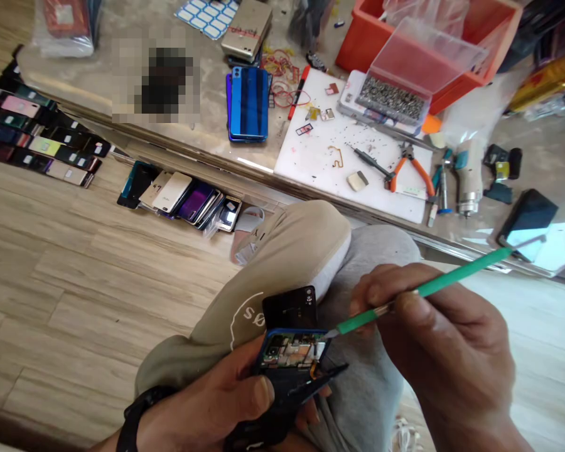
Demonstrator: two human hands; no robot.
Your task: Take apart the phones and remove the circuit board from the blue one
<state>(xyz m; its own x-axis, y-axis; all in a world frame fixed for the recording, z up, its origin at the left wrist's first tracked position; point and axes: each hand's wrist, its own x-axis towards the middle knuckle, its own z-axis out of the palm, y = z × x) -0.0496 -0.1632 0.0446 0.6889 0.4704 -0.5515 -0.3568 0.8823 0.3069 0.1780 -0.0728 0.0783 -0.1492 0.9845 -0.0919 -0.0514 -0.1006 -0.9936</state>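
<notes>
My left hand grips an opened smartphone over my lap, its blue frame and circuit board exposed and its dark back cover lifted up behind. My right hand is closed around a green-handled pry tool, whose metal tip touches the phone's upper right corner. A black watch sits on my left wrist.
A low table holds a white work mat, orange pliers, a blue phone, a clear box of screws and an orange bin. Rows of phones and several more phones lie on the wood floor.
</notes>
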